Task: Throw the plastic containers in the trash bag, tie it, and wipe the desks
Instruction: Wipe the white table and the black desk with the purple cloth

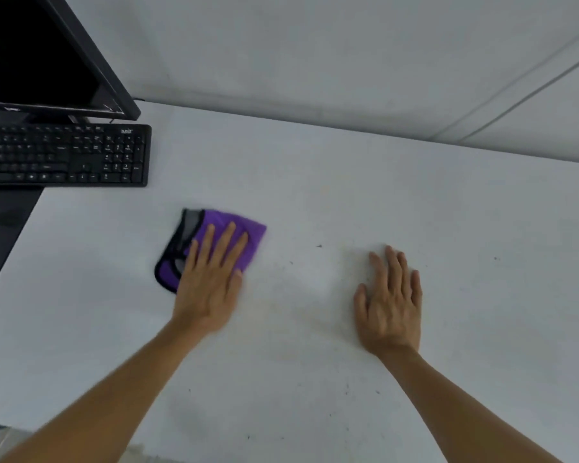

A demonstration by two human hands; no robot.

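Lying flat on the desk (348, 182), the purple cloth (229, 227) is pressed under the left hand's (211, 282) straight fingers (226, 242), with dark specks (319, 245) seen rightward, toward the flat, empty right hand (390, 305).

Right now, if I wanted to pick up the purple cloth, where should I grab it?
Probably by its black-trimmed left edge. The purple cloth lies flat on the desk, and the left hand presses on its near right part with straight fingers, so that folded edge is bare. Come from the left, from above, and pinch it.
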